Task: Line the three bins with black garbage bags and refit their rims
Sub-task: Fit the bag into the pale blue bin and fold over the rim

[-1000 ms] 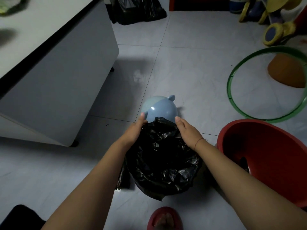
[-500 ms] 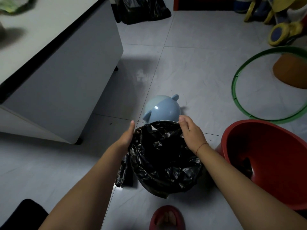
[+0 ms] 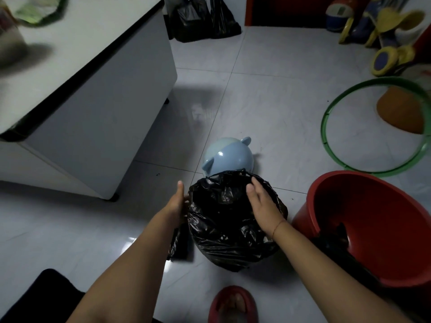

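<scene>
— How many bags?
— One bag [image 3: 233, 220] up close: black, glossy, crinkled, pulled over a bin on the floor. One blue lid [image 3: 227, 157] touches its far edge.
— Other bins?
— One red bin [image 3: 384, 213] just right of it, with one green ring [image 3: 323, 130] beyond.
— The grips?
— The right grip [image 3: 261, 203] lies flat and released on the bag's top. The left grip [image 3: 178, 203] presses its left side, fingers hidden; I cannot tell.

Left hand [image 3: 178, 201] edge-on — right hand [image 3: 261, 202] flat, palm down, both outstretched.
</scene>
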Action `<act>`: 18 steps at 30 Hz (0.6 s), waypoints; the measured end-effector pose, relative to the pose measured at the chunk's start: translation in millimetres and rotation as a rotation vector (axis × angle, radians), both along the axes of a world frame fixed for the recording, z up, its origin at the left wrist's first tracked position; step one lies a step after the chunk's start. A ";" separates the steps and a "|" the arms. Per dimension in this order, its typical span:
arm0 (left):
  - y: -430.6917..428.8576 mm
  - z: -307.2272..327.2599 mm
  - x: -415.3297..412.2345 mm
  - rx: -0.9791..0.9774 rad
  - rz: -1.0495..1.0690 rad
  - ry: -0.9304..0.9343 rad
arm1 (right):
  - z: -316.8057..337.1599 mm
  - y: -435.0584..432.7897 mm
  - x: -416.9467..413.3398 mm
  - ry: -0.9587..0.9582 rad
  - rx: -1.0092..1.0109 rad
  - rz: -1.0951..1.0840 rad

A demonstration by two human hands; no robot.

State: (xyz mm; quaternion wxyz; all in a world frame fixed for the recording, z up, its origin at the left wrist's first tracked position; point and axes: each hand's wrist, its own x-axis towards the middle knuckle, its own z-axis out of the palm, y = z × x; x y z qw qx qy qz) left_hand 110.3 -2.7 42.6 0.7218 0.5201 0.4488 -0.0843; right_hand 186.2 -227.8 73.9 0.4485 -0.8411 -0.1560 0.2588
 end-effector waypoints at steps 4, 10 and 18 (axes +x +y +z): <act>-4.5 42.9 5.9 0.429 0.459 -0.160 | 19.0 10.8 -8.2 -0.027 0.200 -0.163; -103.3 70.3 -6.7 0.184 -0.106 -0.426 | 11.6 27.3 -30.6 0.367 0.382 -0.094; -98.1 47.8 -8.5 -0.039 0.141 -0.211 | -0.6 10.9 -2.1 0.430 0.297 -0.418</act>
